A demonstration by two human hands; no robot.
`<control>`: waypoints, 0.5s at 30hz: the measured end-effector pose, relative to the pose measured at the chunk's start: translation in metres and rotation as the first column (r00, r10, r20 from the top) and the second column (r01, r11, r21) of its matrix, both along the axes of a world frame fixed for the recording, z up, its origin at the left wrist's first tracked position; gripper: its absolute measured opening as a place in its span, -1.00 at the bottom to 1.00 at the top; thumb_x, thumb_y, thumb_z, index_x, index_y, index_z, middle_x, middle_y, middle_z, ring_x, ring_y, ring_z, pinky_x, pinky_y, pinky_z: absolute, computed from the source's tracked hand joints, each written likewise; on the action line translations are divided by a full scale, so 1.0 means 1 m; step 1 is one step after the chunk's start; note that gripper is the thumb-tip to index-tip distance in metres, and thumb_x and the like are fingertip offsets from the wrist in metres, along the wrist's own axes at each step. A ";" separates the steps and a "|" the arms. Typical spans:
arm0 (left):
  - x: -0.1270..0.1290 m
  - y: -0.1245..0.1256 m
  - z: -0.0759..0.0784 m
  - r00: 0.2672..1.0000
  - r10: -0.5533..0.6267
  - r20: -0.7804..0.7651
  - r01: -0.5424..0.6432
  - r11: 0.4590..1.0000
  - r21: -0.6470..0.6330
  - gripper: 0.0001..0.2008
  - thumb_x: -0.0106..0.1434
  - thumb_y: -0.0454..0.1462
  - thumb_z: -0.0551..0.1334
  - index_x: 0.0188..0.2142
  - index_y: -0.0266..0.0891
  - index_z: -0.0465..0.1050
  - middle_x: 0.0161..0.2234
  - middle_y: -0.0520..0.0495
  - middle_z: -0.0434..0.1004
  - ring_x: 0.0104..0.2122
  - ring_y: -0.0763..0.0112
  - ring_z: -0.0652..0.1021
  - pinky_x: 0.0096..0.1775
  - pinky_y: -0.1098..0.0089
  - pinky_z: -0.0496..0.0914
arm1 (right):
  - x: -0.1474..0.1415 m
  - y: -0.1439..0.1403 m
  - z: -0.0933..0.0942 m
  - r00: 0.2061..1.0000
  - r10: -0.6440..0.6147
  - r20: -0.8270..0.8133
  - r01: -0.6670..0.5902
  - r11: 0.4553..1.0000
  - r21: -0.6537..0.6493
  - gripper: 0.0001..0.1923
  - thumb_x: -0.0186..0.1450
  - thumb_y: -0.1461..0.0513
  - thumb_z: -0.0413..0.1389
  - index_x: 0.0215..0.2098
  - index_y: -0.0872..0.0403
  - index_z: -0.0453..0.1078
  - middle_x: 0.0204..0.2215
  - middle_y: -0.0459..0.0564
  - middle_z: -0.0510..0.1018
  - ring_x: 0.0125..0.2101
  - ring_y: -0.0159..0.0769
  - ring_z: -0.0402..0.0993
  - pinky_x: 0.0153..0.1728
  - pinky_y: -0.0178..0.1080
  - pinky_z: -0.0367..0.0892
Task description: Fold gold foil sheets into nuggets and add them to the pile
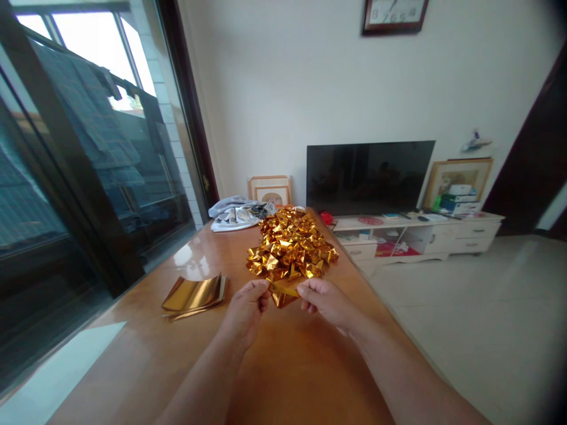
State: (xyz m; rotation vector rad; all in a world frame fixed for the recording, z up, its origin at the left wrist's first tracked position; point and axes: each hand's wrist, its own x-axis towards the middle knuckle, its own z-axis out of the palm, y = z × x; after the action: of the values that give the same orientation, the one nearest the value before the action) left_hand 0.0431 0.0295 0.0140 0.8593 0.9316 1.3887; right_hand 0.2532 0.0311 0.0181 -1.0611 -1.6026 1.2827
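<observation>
My left hand (246, 307) and my right hand (323, 301) pinch the two ends of a folded gold foil piece (283, 295) just above the wooden table (283, 366). Right behind it lies a large heap of folded gold foil pieces (290, 243). A stack of flat gold foil sheets (195, 293) rests on the table to the left of my left hand.
A crumpled grey cloth (237, 213) lies at the table's far end. Glass sliding doors (88, 177) run along the left. A dark TV (367, 176) stands on a white cabinet (420, 236) at the back right, with tiled floor (478, 319) on the right.
</observation>
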 end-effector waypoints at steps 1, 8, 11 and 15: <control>0.000 0.001 -0.001 1.000 0.017 0.020 -0.017 1.000 -0.010 -0.79 0.12 -0.22 0.39 -0.38 -0.31 0.44 -0.50 0.07 0.38 -0.52 0.58 0.34 -0.46 0.52 0.19 | 0.000 0.000 0.000 1.000 -0.006 -0.019 0.006 1.000 -0.014 -0.63 0.33 -0.04 0.10 -0.36 0.10 0.40 -0.49 -0.08 0.50 -0.48 -0.37 0.35 -0.41 -0.30 0.21; 0.005 0.000 0.002 0.984 0.073 0.162 -0.052 0.990 -0.129 -0.86 0.12 -0.31 0.36 -0.41 -0.32 0.42 -0.51 0.04 0.40 -0.55 0.60 0.37 -0.50 0.56 0.23 | -0.014 -0.010 -0.002 0.995 0.058 -0.078 -0.067 0.991 -0.116 -0.60 0.22 -0.07 0.22 -0.34 0.12 0.44 -0.44 -0.03 0.56 -0.45 -0.35 0.39 -0.35 -0.27 0.26; 0.008 -0.003 0.002 0.983 0.060 0.171 -0.037 0.990 -0.139 -0.88 0.14 -0.32 0.34 -0.40 -0.33 0.44 -0.50 0.02 0.41 -0.55 0.60 0.38 -0.50 0.56 0.25 | -0.022 -0.013 -0.005 0.997 0.049 -0.059 -0.057 0.990 -0.130 -0.56 0.20 -0.10 0.22 -0.38 0.14 0.46 -0.46 -0.01 0.57 -0.48 -0.35 0.39 -0.38 -0.27 0.25; 0.010 -0.003 0.002 0.982 0.065 0.176 -0.037 0.987 -0.157 -0.89 0.15 -0.32 0.34 -0.39 -0.33 0.44 -0.51 0.01 0.42 -0.56 0.60 0.38 -0.51 0.56 0.26 | -0.027 -0.013 -0.008 0.998 0.040 -0.045 -0.045 0.992 -0.117 -0.54 0.21 -0.11 0.21 -0.43 0.14 0.47 -0.51 0.00 0.57 -0.52 -0.36 0.38 -0.42 -0.29 0.23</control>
State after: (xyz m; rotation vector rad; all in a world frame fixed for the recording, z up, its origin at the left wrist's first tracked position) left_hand 0.0527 0.0266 0.0156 0.5874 0.9122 1.3944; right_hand 0.2265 0.0185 0.0099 -1.0692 -1.5404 1.4348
